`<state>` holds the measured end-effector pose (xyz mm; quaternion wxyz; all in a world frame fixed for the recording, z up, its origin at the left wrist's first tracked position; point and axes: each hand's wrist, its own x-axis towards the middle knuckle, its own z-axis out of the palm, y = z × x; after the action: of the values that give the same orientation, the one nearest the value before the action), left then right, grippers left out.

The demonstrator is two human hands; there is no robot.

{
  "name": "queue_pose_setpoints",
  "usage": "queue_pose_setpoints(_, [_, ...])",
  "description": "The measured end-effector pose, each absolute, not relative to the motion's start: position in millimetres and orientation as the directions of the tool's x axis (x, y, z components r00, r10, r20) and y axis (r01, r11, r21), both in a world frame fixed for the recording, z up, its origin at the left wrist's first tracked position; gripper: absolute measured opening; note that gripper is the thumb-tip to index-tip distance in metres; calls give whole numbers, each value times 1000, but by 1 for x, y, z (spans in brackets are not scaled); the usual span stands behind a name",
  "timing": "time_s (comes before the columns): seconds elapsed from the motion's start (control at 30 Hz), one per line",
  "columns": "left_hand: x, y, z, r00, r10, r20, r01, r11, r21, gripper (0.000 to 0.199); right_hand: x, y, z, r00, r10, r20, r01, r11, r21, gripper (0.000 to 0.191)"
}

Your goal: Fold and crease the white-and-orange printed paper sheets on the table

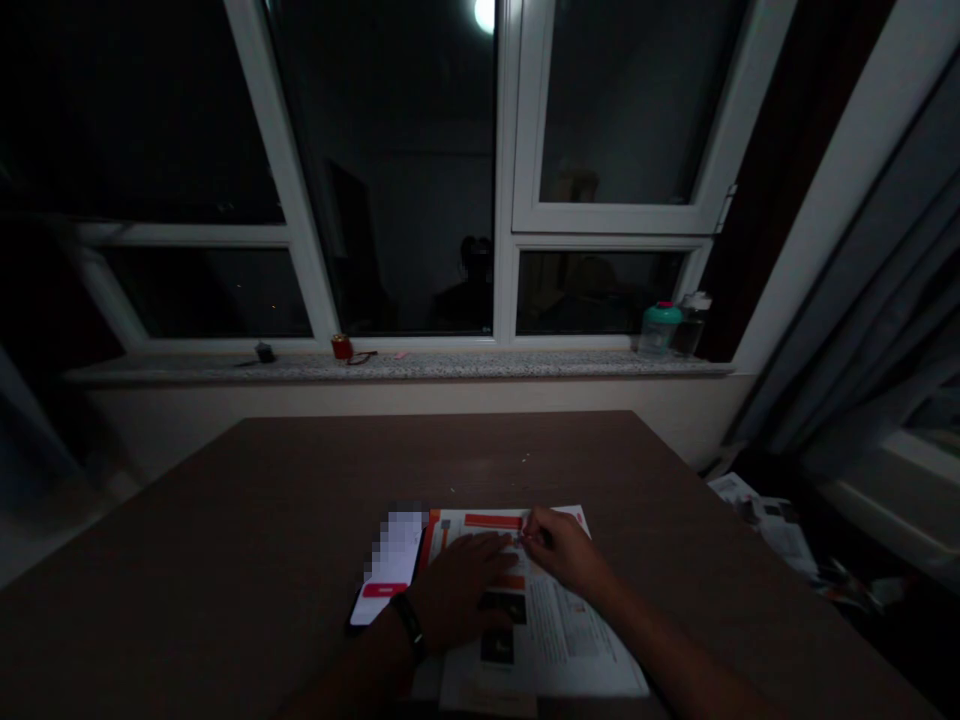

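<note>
A printed booklet or sheet [592, 650] with orange bands, dark pictures and columns of text lies on the table in front of me. My left hand [461, 590], with a dark band on its wrist, rests on it with fingers stretched out. My right hand [562, 545] is closed in a pinch at the upper right part of the page; what its fingers hold is too small and dim to name. Just left of the page lies a smartphone [386, 605] with a lit screen and a red button, close to my left wrist.
The brown table [225, 530] reaches to the wall under a window. Small pale bits [526, 458] lie beyond the page. On the sill [480, 366] stand a red jar [342, 347], a small dark object [265, 352] and a teal-lidded bottle [660, 328]. Papers [780, 530] lie beyond the table's right edge.
</note>
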<state>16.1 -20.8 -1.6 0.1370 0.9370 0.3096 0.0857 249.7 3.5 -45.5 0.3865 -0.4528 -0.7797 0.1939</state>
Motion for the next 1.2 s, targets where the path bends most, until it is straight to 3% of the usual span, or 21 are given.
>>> queue_pose_setpoints(0.3, [16, -19, -6, 787, 612, 74, 562, -761, 324, 77, 250, -11, -47, -478, 806, 349, 413, 557, -720, 17])
queue_pose_setpoints(0.67, [15, -19, -7, 778, 621, 91, 565, -755, 332, 75, 251, 4, -48, -387, 806, 447, 530, 592, -608, 18])
queue_pose_setpoints(1.2, [16, -19, -6, 782, 617, 84, 560, -756, 340, 76, 251, -13, -44, -577, 674, 462, 415, 729, -544, 19])
